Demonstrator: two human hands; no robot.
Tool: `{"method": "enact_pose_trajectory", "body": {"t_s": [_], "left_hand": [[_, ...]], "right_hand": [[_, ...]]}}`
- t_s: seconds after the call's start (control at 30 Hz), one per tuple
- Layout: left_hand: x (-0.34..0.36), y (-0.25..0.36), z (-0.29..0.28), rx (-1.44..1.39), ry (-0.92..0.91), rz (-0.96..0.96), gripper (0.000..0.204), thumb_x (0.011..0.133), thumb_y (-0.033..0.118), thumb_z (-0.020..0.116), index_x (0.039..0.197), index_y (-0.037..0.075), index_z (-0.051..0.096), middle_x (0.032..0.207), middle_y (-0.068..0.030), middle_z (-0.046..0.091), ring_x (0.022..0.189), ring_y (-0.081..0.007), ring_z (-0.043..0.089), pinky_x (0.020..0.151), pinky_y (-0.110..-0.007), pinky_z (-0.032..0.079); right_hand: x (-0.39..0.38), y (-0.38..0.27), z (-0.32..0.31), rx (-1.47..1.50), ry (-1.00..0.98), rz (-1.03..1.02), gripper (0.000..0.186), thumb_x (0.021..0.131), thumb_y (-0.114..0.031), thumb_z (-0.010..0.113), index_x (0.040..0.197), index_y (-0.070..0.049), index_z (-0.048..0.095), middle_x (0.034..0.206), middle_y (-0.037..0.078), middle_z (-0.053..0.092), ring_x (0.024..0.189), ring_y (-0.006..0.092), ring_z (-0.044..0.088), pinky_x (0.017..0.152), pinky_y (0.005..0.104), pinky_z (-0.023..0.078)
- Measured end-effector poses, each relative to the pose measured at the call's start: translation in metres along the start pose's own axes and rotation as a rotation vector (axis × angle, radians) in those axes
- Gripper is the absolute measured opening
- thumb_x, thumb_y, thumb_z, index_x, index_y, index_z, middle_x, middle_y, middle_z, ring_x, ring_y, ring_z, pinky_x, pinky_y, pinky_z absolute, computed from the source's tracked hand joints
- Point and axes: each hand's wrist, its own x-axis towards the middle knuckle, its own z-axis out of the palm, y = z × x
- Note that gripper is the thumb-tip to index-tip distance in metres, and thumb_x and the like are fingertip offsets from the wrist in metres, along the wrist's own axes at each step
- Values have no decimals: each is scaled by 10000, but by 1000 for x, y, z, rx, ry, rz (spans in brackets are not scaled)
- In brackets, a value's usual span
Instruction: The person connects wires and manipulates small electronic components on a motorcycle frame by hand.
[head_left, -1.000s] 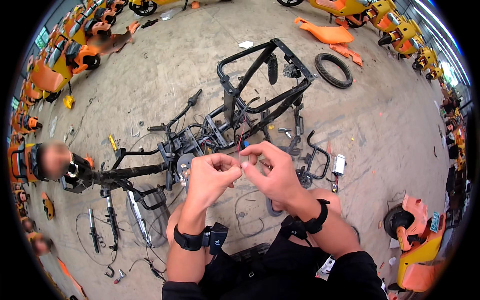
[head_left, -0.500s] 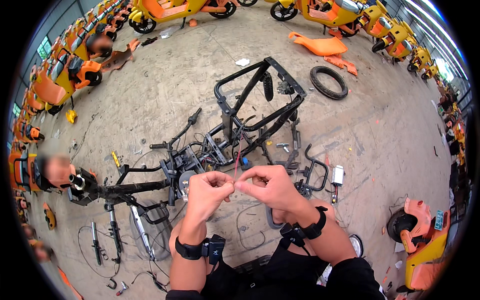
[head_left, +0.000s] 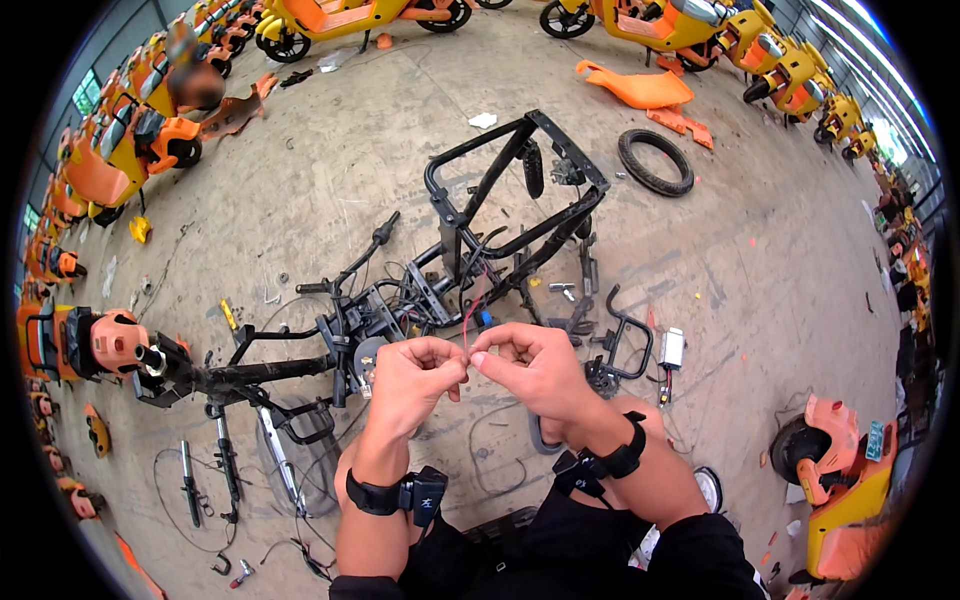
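Note:
A thin red wire (head_left: 467, 326) runs from the black scooter frame (head_left: 478, 180) toward me, its near end at my fingertips. My left hand (head_left: 412, 380) pinches the wire end between thumb and forefinger. Right beside it my right hand (head_left: 535, 372) pinches at the same spot, thumb against forefinger, the fingertips of both hands almost touching. The fingers hide the wire's tip. Beyond my hands the stripped frame lies on the floor, with a tangle of dark cables (head_left: 405, 305) at its middle and a small blue connector (head_left: 487, 319) near the wire.
A loose tyre (head_left: 656, 163) and an orange panel (head_left: 640, 88) lie beyond the frame. To my right are a bent black bracket (head_left: 630, 335) and a silver box (head_left: 672, 348) with leads. Shock absorbers (head_left: 228, 460) lie at left. Yellow-orange scooters (head_left: 130, 165) stand around.
Both hands have risen very slightly in the picture, still pinching together. The red wire now bows in a curve where it hung straighter before. The view has shifted a little.

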Motion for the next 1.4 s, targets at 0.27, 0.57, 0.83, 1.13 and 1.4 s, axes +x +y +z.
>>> {"method": "enact_pose_trajectory", "body": {"t_s": [0.27, 0.57, 0.83, 1.13, 1.4], "left_hand": [[0, -1, 0, -24, -19, 16, 125, 788, -1, 693, 880, -87, 694, 743, -86, 683, 593, -96, 621, 524, -226, 521], [-12, 2, -2, 398, -6, 241, 89, 758, 11, 714, 837, -26, 697, 735, -37, 681, 618, -75, 609, 563, -226, 498], [-11, -10, -4, 461, 39, 267, 76, 751, 1, 690, 812, -38, 666, 717, -45, 663, 594, -78, 600, 545, -228, 496], [-6, 0, -25, -167, 111, -23, 137, 853, 69, 518, 739, 13, 569, 664, -64, 597, 522, -132, 553, 487, -274, 483], [-16, 6, -30, -116, -48, 57, 131, 800, 74, 415, 679, 37, 449, 673, -93, 558, 598, -186, 518, 599, -307, 471]], "right_hand": [[6, 5, -15, 929, -175, 229, 113, 950, -108, 582, 1008, -22, 627, 588, -78, 318, 461, 58, 255, 475, 255, 218], [16, -13, -19, -31, 72, 188, 348, 934, -343, 683, 932, -1, 747, 620, -32, 539, 546, 30, 421, 502, 230, 311], [19, 9, -12, 26, -37, 240, 277, 864, -262, 773, 921, 9, 757, 729, -27, 653, 604, 32, 491, 532, 211, 370], [17, 7, -20, 686, 63, 337, 163, 963, -158, 596, 848, -42, 592, 596, -70, 378, 430, 35, 268, 433, 241, 198], [16, 4, -29, 686, 61, 275, 202, 986, -191, 526, 864, -37, 576, 737, 38, 622, 427, 48, 301, 432, 240, 256]]}}
